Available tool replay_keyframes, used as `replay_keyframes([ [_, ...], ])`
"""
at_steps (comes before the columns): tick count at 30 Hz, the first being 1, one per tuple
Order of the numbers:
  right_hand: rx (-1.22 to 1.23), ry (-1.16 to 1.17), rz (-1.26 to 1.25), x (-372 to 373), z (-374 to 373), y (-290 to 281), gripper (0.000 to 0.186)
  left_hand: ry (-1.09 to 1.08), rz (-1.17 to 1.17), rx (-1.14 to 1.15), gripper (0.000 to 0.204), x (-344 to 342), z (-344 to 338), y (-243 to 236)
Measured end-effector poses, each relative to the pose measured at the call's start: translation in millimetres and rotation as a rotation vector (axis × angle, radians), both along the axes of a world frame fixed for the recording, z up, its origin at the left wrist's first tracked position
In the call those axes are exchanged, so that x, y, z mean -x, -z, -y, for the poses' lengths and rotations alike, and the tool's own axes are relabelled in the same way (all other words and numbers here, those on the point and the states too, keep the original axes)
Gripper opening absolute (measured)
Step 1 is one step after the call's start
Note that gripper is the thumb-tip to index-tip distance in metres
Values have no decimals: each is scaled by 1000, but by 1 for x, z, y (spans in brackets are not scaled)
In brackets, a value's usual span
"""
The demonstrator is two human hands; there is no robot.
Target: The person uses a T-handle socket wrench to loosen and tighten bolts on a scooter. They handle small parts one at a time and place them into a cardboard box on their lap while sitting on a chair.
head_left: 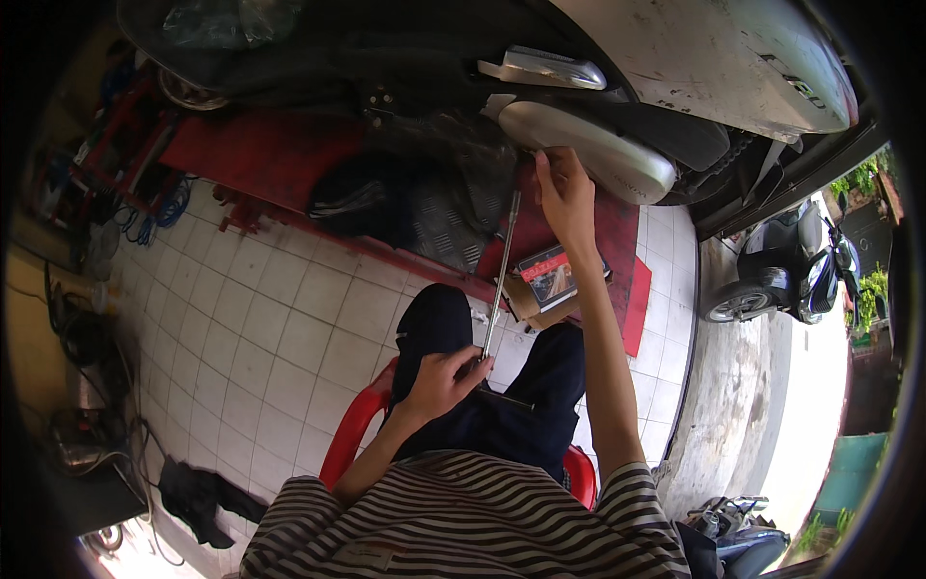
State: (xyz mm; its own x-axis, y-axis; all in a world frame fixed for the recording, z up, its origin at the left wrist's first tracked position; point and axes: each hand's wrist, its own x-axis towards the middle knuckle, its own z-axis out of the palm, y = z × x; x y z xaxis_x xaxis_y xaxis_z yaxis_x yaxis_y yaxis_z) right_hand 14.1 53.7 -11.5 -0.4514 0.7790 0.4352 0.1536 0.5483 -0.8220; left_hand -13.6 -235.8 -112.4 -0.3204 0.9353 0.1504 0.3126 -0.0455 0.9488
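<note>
My left hand (446,384) is closed around the lower end of a long metal T-handle wrench (501,280), just above my lap. A thin crossbar shows beside the fingers. The shaft slants up and away toward a scooter's underside. Beside the wrench's far end, my right hand (566,198) is raised with thumb and fingertips pinched together; whatever they hold is too small to make out. Those fingertips are right at the edge of the scooter's silver-grey cover (579,145), which has a shiny metal footpeg (550,69) above it.
The scooter stands on a red lift platform (260,145) with a ridged metal plate (449,232). An open cardboard box (547,280) lies near my knees. I sit on a red plastic chair (355,415). Another scooter (786,265) is parked outside at right. Cables and dark cloth (203,502) lie at left.
</note>
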Motion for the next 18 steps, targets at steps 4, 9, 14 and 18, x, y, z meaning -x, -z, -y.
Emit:
replay_keyframes([
  [4,280,-44,-65,-90,57,13,35,4,33,-6,18,2,-15,-41],
  [9,539,-253,-300,-137,134,21,69,-67,69,-24,21,2,-43,-79],
  [14,378,-408,-335,-126,139,18,53,-147,83,69,26,14,-73,-98],
  [18,419,-417,-495,-108,138,2,28,-164,88,103,29,21,-92,-113],
])
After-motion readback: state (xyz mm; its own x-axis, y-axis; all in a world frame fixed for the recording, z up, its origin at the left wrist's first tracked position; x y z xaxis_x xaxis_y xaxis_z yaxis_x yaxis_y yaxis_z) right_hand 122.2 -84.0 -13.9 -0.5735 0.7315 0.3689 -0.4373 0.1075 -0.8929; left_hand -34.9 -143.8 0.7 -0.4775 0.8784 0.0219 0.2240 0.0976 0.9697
